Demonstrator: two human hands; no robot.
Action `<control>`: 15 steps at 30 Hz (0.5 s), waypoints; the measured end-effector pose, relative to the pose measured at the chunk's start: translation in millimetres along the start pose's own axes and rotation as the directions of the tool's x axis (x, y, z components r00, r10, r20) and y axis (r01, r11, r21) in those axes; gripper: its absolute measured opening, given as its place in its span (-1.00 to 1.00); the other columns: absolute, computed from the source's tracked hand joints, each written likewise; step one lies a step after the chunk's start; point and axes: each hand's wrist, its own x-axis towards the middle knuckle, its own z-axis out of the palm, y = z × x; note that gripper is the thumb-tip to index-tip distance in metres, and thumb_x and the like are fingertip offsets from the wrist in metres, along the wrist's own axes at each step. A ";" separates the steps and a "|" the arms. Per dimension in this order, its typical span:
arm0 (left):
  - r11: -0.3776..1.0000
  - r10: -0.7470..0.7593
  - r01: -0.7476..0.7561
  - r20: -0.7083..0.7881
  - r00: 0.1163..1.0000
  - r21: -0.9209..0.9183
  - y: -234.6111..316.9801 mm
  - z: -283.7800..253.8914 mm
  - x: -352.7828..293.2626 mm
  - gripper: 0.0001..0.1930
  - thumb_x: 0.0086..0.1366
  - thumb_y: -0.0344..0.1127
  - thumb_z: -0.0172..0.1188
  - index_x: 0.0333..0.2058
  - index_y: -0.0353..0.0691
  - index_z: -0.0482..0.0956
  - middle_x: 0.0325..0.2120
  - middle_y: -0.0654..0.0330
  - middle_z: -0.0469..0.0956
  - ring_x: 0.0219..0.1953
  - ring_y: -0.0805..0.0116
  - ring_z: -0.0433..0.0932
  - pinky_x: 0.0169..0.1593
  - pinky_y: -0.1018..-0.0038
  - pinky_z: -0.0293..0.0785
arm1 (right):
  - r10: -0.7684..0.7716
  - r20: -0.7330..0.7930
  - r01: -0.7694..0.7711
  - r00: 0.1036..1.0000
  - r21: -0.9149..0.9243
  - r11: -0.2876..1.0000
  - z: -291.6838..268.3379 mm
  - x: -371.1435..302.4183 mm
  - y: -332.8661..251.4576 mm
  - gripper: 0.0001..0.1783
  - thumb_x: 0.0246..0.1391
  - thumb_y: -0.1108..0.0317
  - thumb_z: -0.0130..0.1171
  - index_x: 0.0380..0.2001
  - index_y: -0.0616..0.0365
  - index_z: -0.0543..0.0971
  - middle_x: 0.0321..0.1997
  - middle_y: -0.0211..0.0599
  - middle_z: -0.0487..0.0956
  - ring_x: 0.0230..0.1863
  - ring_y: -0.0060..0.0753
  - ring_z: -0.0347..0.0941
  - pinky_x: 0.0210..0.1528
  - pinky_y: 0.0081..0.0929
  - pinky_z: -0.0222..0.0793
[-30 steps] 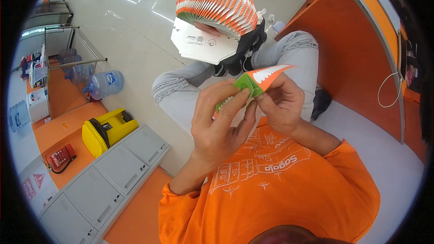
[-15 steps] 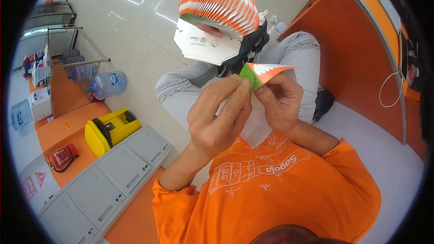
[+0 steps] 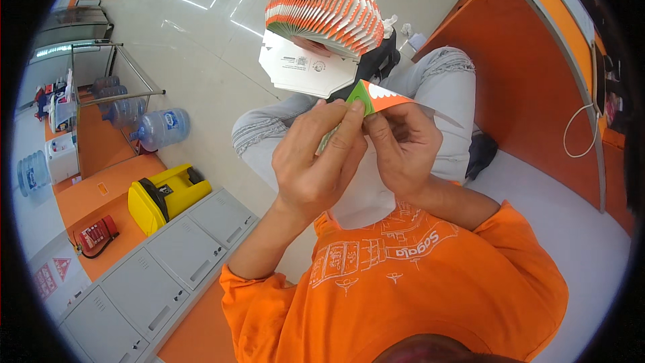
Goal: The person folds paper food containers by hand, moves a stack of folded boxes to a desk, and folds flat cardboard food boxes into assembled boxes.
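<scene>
Both of my hands are closed on a folded paper carton piece in green, orange and white, held above my lap. My left hand pinches its green corner between thumb and fingers. Close beside it, my right hand grips the orange part, thumb in front and fingers behind. A pointed flap sticks out to the right past my right hand. A white sheet-like part hangs below my hands; how it joins the carton is hidden. Beyond my hands, a curved, fanned stack of orange-and-white folded cartons rests on flat white cardboard.
I sit cross-legged in grey jeans. An orange panel rises at the right. Grey lockers, a yellow bin, a red fire extinguisher and a large water bottle are on the left. Tiled floor lies ahead.
The carton piece has shifted slightly left and up, and its pointed flap now slopes down to the right. My hands moved slightly left with it. The white part below hangs differently.
</scene>
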 end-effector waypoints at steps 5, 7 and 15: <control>0.998 -0.058 0.056 -0.056 0.997 -0.037 -1.2 0.0 0.5 -0.61 0.03 -0.66 0.40 -0.09 -0.39 0.72 -0.34 0.09 0.63 -0.37 0.17 0.66 -0.22 0.35 0.66 | 0.008 0.037 -0.006 0.999 -0.045 0.999 2.9 -1.9 -2.4 -0.79 0.28 0.62 0.21 -0.04 0.45 0.59 -0.24 -0.23 0.70 -0.22 -0.63 0.64 -0.27 -0.62 0.57; 0.985 -0.169 0.169 0.005 0.986 0.023 -6.4 -3.5 -0.5 -0.68 0.09 -0.68 0.37 -0.13 -0.38 0.72 -0.36 0.08 0.62 -0.42 0.20 0.64 -0.30 0.40 0.63 | 0.173 0.138 -0.164 0.975 -0.074 0.984 5.8 0.4 -8.7 -0.76 0.23 0.65 0.21 -0.03 0.45 0.59 -0.23 -0.10 0.69 -0.17 -0.45 0.70 -0.24 -0.48 0.62; 0.862 -0.504 0.507 -0.138 0.852 -0.016 -35.3 -5.3 -39.4 -0.82 0.24 -0.63 0.33 -0.16 -0.39 0.69 -0.34 0.09 0.66 -0.39 0.38 0.68 -0.36 0.53 0.66 | -0.064 0.078 0.091 0.995 -0.421 0.902 -30.1 -10.2 -15.8 -0.66 -0.03 0.60 0.45 -0.16 0.33 0.59 -0.24 -0.18 0.52 -0.28 -0.29 0.50 -0.28 -0.48 0.47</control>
